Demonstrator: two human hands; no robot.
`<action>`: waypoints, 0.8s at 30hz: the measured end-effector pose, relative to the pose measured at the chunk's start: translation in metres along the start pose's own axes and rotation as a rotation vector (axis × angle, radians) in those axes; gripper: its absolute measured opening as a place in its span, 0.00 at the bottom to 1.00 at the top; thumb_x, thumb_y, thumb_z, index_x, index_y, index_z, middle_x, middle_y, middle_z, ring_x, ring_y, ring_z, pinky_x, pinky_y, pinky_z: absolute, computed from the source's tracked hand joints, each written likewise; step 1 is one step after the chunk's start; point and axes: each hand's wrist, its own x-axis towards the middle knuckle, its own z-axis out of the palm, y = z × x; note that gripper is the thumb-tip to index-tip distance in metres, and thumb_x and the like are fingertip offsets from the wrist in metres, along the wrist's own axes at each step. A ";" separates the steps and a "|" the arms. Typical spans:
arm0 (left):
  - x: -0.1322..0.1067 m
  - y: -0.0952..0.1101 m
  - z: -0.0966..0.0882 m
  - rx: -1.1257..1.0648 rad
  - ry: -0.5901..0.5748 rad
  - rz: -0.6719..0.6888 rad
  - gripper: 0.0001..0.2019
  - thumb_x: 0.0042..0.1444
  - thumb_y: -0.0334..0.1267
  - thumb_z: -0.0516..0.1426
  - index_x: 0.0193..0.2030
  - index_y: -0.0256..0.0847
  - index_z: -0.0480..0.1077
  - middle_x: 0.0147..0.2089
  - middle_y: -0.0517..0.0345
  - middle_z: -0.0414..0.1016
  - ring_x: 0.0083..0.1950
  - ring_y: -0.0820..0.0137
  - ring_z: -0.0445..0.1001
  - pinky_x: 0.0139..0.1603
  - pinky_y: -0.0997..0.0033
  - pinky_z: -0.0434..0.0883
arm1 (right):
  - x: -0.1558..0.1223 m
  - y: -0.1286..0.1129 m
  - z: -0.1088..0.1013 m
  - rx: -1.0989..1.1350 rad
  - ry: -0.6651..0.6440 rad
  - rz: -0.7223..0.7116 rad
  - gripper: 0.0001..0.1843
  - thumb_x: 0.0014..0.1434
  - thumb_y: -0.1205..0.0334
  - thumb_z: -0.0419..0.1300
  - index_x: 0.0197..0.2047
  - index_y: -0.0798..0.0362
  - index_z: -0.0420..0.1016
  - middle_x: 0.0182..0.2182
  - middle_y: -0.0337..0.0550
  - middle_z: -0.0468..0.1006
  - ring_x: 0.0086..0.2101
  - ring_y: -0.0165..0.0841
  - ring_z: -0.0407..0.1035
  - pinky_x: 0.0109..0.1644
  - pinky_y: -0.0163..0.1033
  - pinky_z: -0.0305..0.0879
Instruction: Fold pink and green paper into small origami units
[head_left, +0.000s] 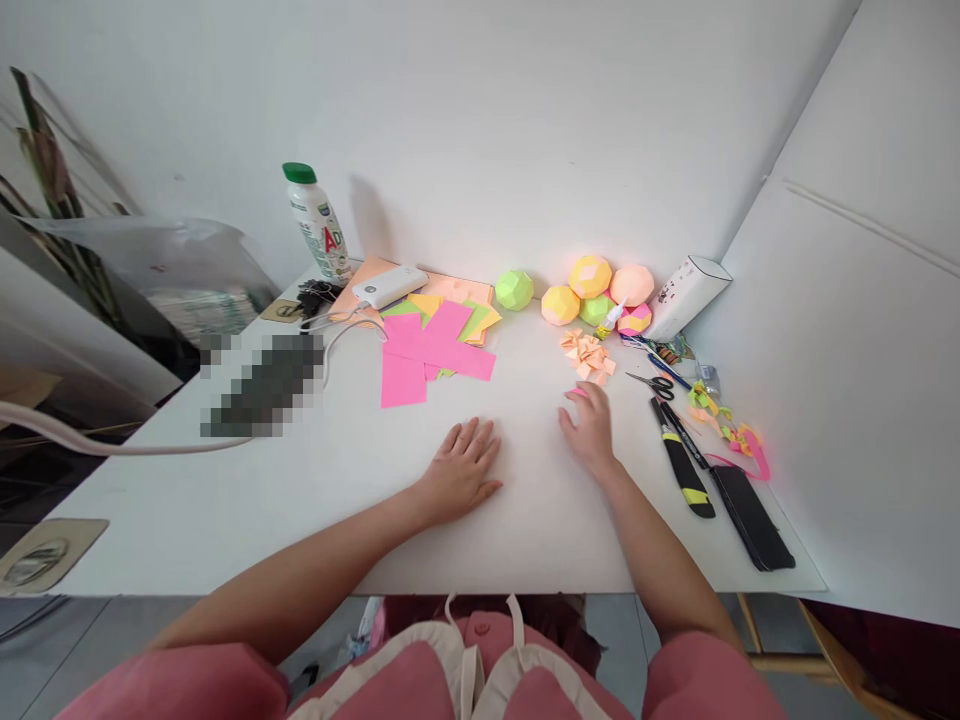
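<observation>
My left hand (463,467) lies flat on the white table (300,500), fingers stretched out and holding nothing. My right hand (587,428) rests on the table to its right, fingers curled down over a small pink paper piece (579,393) at its fingertips; whether it grips the piece I cannot tell. Just beyond it lies a pile of small folded orange paper pieces (589,353). Pink paper sheets (427,350) lie further left on yellow and green ones.
Several paper balls (592,290) and a green one (514,289) sit by the wall. Scissors (654,382), a utility knife (686,470) and a black phone (751,515) lie at the right. A bottle (316,222), a power bank (390,286) and a white box (686,296) stand behind.
</observation>
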 end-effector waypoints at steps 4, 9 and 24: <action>-0.002 0.000 0.003 0.075 -0.058 0.025 0.29 0.62 0.51 0.49 0.64 0.34 0.60 0.70 0.38 0.51 0.70 0.45 0.46 0.67 0.45 0.48 | 0.034 -0.045 0.054 -0.157 -0.320 -0.402 0.22 0.58 0.63 0.56 0.56 0.56 0.67 0.63 0.56 0.59 0.64 0.43 0.48 0.65 0.53 0.51; 0.003 -0.007 -0.009 0.053 -0.014 0.020 0.23 0.59 0.47 0.52 0.57 0.35 0.66 0.65 0.40 0.61 0.67 0.48 0.56 0.64 0.49 0.57 | 0.060 -0.077 0.101 -0.350 -0.442 -0.290 0.26 0.64 0.56 0.52 0.61 0.63 0.60 0.63 0.61 0.58 0.64 0.45 0.49 0.65 0.53 0.50; 0.024 -0.008 0.003 -0.064 0.145 -0.151 0.18 0.59 0.39 0.51 0.54 0.36 0.69 0.64 0.39 0.62 0.67 0.47 0.56 0.65 0.42 0.54 | -0.048 -0.059 0.003 -0.255 -0.446 -0.464 0.09 0.55 0.70 0.54 0.39 0.55 0.74 0.36 0.49 0.74 0.41 0.39 0.66 0.46 0.46 0.67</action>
